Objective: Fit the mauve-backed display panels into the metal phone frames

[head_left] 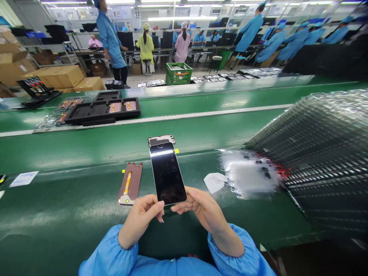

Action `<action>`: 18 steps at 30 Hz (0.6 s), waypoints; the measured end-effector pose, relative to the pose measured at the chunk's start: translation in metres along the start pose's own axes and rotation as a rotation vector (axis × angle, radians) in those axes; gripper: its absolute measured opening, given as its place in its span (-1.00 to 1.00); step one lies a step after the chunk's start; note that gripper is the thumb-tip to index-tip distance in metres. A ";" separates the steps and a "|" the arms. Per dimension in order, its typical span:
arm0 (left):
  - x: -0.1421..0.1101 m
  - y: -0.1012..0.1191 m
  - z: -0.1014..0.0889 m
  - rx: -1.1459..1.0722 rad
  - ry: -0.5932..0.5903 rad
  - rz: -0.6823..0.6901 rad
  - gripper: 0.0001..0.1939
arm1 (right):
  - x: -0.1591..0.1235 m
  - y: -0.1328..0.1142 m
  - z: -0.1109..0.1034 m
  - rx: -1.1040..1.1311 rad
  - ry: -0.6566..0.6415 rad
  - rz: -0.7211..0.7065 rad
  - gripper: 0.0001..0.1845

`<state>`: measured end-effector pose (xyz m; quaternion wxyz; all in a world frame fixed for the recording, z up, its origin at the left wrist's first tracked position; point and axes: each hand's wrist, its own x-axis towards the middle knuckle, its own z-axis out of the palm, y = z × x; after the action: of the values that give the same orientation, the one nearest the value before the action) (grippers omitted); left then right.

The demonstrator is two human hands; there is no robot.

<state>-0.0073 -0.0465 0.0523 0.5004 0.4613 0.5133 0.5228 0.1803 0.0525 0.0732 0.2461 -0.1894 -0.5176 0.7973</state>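
A black phone screen point(168, 174) with a light rim is held at its near end, its glossy face up and catching a strip of light. My left hand point(145, 212) pinches its lower left corner between thumb and fingers. At the lower right corner, my right hand point(201, 207) grips the edge, with fingers partly beneath. Just past the screen's far end lies a phone frame point(161, 139), partly covered by it. Left of the screen, a brown display panel point(133, 180) with an orange flex cable rests on the green mat.
To the right stand tall stacked clear trays point(322, 145), beside a pile of clear plastic sheets point(247, 174) and a white paper piece point(215, 182). A black foam tray point(103, 111) with panels sits at the back left. A paper label point(23, 179) lies far left.
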 end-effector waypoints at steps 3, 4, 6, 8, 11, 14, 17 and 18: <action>0.001 -0.002 -0.002 0.015 -0.017 -0.030 -0.53 | 0.002 0.003 -0.001 -0.178 0.057 -0.005 -0.48; 0.002 -0.002 -0.004 0.003 -0.035 -0.036 -0.56 | 0.004 0.005 -0.002 -0.215 0.080 -0.011 -0.48; 0.006 -0.001 -0.012 -0.111 -0.077 -0.001 -0.57 | 0.007 0.007 -0.003 -0.228 0.097 0.003 -0.45; 0.013 0.002 -0.024 -0.309 -0.071 0.013 -0.41 | 0.011 0.011 -0.003 -0.245 0.048 0.066 -0.38; 0.032 0.010 -0.052 -0.453 0.097 -0.149 -0.51 | 0.018 0.017 -0.003 -0.341 -0.067 0.203 -0.21; 0.062 0.016 -0.090 -0.479 0.319 -0.207 -0.69 | 0.025 0.025 -0.008 -0.454 0.015 0.235 0.05; 0.097 0.013 -0.137 -0.484 0.604 -0.113 -0.72 | 0.033 0.036 -0.018 -0.543 0.110 0.181 0.14; 0.107 0.011 -0.154 -0.475 0.692 -0.084 -0.67 | 0.036 0.040 -0.023 -0.566 0.117 0.166 0.12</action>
<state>-0.1693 0.0489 0.0527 0.4119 0.1092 0.5347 0.7297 0.1561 0.0766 0.0261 0.1470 -0.3375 -0.6869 0.6266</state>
